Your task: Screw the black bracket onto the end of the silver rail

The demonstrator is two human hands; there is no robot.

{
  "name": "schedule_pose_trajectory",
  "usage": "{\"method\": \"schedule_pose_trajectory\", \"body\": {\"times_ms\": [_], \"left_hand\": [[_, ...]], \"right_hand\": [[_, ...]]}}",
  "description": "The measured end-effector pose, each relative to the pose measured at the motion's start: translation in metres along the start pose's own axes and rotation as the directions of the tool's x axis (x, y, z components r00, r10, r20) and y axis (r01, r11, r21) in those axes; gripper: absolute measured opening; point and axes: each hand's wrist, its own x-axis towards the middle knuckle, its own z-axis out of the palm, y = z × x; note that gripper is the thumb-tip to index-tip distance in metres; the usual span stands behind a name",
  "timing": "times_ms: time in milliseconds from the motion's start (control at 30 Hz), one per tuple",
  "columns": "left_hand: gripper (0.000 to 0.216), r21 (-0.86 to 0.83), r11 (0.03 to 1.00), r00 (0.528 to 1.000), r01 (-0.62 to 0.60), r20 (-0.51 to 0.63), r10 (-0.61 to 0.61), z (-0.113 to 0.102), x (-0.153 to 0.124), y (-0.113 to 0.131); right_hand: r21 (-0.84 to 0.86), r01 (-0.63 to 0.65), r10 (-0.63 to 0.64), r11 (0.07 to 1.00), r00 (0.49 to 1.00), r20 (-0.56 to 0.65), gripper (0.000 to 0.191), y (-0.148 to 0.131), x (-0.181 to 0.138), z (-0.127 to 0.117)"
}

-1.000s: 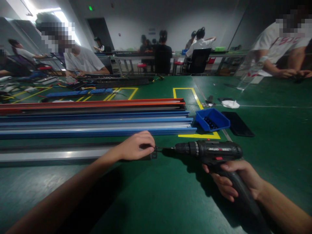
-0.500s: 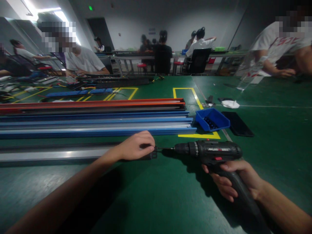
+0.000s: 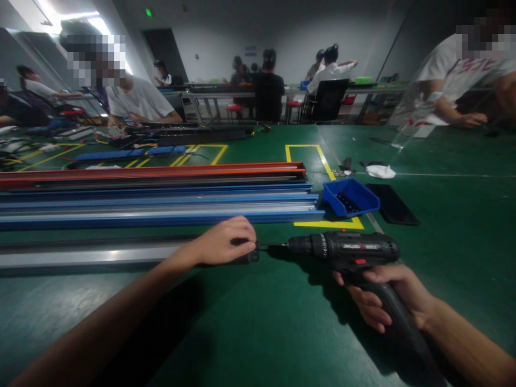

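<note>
The left hand clamps the end of the grey rail near the counter's near edge. The right hand grips the cordless driver, its bit at the rail end. A tilted bit could slip toward the fingers. Both hands remain positioned as before.

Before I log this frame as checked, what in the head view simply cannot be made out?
- Where the bit of the drill meets the grey rail: covered by the left hand.
- Grey rail's far end: cut off by the left edge.
- Contents of the blue bin: small and dark.
- Drill's handle base: hidden under the right hand.
- Drill's label: too blurred to read.
</note>
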Motion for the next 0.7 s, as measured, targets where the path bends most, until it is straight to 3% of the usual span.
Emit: {"method": "schedule_pose_trajectory", "body": {"times_ms": [500, 700], "left_hand": [[0.035, 0.000, 0.998, 0.997, 0.070, 0.046, -0.069, -0.0028, 0.0021, 0.0032], [0.030, 0.021, 0.996, 0.995, 0.087, 0.050, -0.088, -0.0022, 0.0017, 0.0021]], "right_hand": [[0.011, 0.004, -0.004, 1.000, 1.000, -0.003, 0.036, 0.0005, 0.0006, 0.0012], [-0.005, 0.006, -0.006, 1.000, 1.000, -0.012, 0.037, -0.0004, -0.0018, 0.0026]]}}
